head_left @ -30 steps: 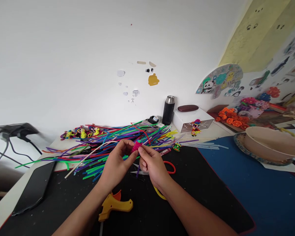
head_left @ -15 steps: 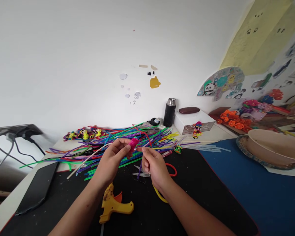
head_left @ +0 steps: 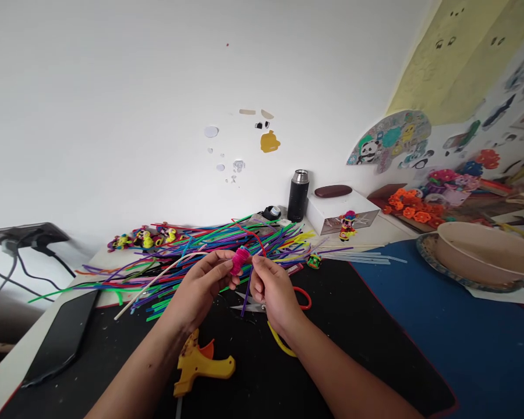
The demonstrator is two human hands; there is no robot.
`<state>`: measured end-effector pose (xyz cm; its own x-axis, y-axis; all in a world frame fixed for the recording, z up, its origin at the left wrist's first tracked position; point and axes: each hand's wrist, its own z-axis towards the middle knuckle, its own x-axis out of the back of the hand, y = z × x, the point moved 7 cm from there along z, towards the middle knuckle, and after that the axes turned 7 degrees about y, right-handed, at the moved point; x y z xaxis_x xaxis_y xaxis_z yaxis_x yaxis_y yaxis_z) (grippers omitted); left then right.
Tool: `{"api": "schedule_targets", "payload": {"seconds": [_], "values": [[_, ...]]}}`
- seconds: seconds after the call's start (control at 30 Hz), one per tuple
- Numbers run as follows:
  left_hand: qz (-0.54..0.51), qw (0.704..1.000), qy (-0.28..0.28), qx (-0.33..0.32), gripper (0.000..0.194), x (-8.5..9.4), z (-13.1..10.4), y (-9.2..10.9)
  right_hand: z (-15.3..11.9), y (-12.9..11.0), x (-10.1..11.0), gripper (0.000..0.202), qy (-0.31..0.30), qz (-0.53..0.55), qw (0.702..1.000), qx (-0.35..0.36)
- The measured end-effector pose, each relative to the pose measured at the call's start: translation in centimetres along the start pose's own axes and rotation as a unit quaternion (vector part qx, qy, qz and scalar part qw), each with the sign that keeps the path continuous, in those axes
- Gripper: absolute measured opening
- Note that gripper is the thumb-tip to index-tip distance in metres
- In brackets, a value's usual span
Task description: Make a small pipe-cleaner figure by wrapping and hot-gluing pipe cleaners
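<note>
A small bright pink piece (head_left: 240,261) with a bit of blue at its top is held between the fingers of my left hand (head_left: 209,285). Close to its right side, my right hand (head_left: 271,285) has its thumb and forefinger pinched together; whatever lies between them is too small to make out. Behind both hands spreads a heap of coloured pipe cleaners (head_left: 192,259). Scissors (head_left: 304,298) with red and yellow handles lie partly under my right hand. A yellow glue gun (head_left: 205,365) rests on the black mat below my left hand.
On the left lie a black phone-like slab (head_left: 61,337) and a power strip (head_left: 30,235) with cables. A black flask (head_left: 297,196), a white box (head_left: 340,208) and a small figure (head_left: 347,226) stand behind. A bowl (head_left: 484,250) sits at right.
The pink piece has turned more upright in my left hand. My right fingertips have risen slightly beside its top. The whole view has shifted a little.
</note>
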<state>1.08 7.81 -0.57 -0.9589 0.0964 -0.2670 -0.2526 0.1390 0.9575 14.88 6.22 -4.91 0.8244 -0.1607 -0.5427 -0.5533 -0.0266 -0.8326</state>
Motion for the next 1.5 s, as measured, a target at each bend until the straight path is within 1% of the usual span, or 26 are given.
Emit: {"api": "schedule_targets", "payload": {"seconds": [0.17,0.27,0.43,0.7,0.83,1.03,1.23,1.37,1.5], "values": [[0.015,1.0,0.005,-0.007,0.041,0.05,0.09,-0.09,-0.22,-0.03,-0.3,0.056,-0.008,0.003,1.0,-0.008],[0.04,0.999,0.006,-0.022,0.04,0.04,0.1,-0.09,-0.38,-0.14,-0.48,0.055,-0.012,0.004,1.0,-0.013],[0.094,0.994,-0.016,-0.048,0.039,-0.17,-0.05,-0.03,-0.61,-0.39,-0.84,0.051,-0.02,0.004,1.0,-0.017],[0.139,0.986,-0.051,-0.073,0.04,-0.81,-0.43,0.69,-0.49,-0.17,-0.64,0.047,-0.007,0.022,0.999,-0.023],[0.146,0.985,-0.043,-0.082,0.04,-0.66,-0.32,0.66,-0.6,-0.2,-0.7,0.048,-0.006,0.017,1.0,-0.023],[0.149,0.982,-0.043,-0.104,0.034,-0.3,-0.27,0.5,-0.72,-0.16,-0.79,0.048,-0.01,0.02,0.999,-0.027],[0.158,0.98,-0.04,-0.115,0.034,-0.25,-0.4,0.54,-0.72,-0.1,-1.02,0.047,-0.015,0.024,0.999,-0.032],[0.172,0.977,-0.029,-0.126,0.033,-0.24,-0.51,0.46,-0.75,-0.15,-0.95,0.044,-0.006,0.009,1.0,-0.025],[0.212,0.966,-0.024,-0.148,0.029,-0.16,-0.51,0.14,-0.52,0.0,-0.81,0.042,-0.015,-0.022,1.0,-0.003]]}}
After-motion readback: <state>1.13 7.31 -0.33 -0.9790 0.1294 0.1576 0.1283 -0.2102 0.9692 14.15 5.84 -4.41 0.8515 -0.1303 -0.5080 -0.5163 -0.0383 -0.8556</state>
